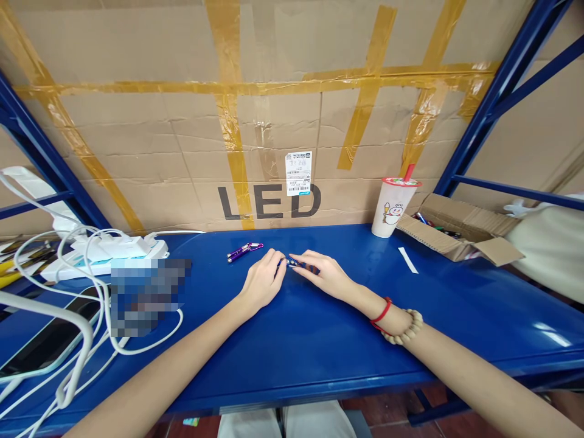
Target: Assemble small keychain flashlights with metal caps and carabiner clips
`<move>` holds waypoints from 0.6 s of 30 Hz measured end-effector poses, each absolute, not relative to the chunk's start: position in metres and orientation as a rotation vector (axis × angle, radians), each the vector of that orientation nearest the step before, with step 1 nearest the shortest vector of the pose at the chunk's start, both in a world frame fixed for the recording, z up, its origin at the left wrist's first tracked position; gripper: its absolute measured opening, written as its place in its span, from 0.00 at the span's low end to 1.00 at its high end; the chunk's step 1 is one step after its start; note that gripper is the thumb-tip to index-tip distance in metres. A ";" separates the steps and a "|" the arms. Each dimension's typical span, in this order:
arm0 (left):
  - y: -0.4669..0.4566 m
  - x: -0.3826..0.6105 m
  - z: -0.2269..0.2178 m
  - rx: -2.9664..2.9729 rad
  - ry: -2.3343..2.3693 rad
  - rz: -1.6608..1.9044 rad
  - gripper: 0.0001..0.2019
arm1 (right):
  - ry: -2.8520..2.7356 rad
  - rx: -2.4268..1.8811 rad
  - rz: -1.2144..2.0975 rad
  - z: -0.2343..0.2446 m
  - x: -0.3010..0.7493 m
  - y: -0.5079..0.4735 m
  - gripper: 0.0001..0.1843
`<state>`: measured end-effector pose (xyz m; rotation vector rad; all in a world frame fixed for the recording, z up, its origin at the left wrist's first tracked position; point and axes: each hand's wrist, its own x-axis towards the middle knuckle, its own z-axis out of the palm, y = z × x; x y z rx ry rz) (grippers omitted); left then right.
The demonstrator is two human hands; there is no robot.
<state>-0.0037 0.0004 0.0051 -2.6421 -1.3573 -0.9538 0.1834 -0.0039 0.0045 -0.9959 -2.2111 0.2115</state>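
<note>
My left hand (265, 280) and my right hand (331, 277) meet over the middle of the blue table (292, 359). Between their fingertips is a small blue-and-silver metal piece (292, 263); its exact kind is hard to tell. The right fingers and thumb grip it from the right, with part of it hidden under them. On its other end the left hand's fingers are pinched together. Just beyond the left hand lies a slim purple penlight-like tube with a clip (245, 251), untouched.
White cables and a power strip (114, 252) crowd the left, beside a phone (50, 340) and a blurred-out patch. Behind stands a large taped cardboard box (191, 146). A paper cup with straw (393, 207), a paper strip (407, 260) and a small open carton (456, 228) are at right.
</note>
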 end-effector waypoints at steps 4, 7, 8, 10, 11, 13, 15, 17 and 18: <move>0.000 -0.003 0.005 -2.656 -1.359 -0.916 0.11 | -2.253 -0.976 0.176 0.002 0.184 -0.003 0.20; -0.001 -0.003 0.006 -2.680 -1.369 -0.871 0.11 | -2.284 -0.964 0.166 0.000 0.185 -0.002 0.19; -0.001 -0.004 0.006 -2.704 -1.360 -0.861 0.11 | -2.301 -0.961 0.163 0.000 0.185 -0.002 0.19; -0.001 -0.004 0.007 -2.768 -1.332 -0.852 0.11 | -2.345 -0.953 0.163 0.000 0.184 -0.002 0.16; -0.001 -0.004 0.007 -2.797 -1.319 -0.854 0.11 | -2.364 -0.950 0.164 0.001 0.184 -0.002 0.16; -0.001 -0.004 0.007 -2.834 -1.310 -0.860 0.11 | -2.393 -0.950 0.165 0.002 0.183 -0.003 0.16; -0.001 -0.005 0.007 -2.844 -1.318 -0.862 0.11 | -2.403 -0.955 0.158 0.002 0.182 -0.004 0.16; 0.000 -0.005 0.006 -2.846 -1.321 -0.853 0.11 | -2.408 -0.956 0.140 0.003 0.183 -0.005 0.15; 0.000 -0.005 0.006 -2.846 -1.319 -0.849 0.11 | -2.410 -0.956 0.130 0.003 0.183 -0.005 0.15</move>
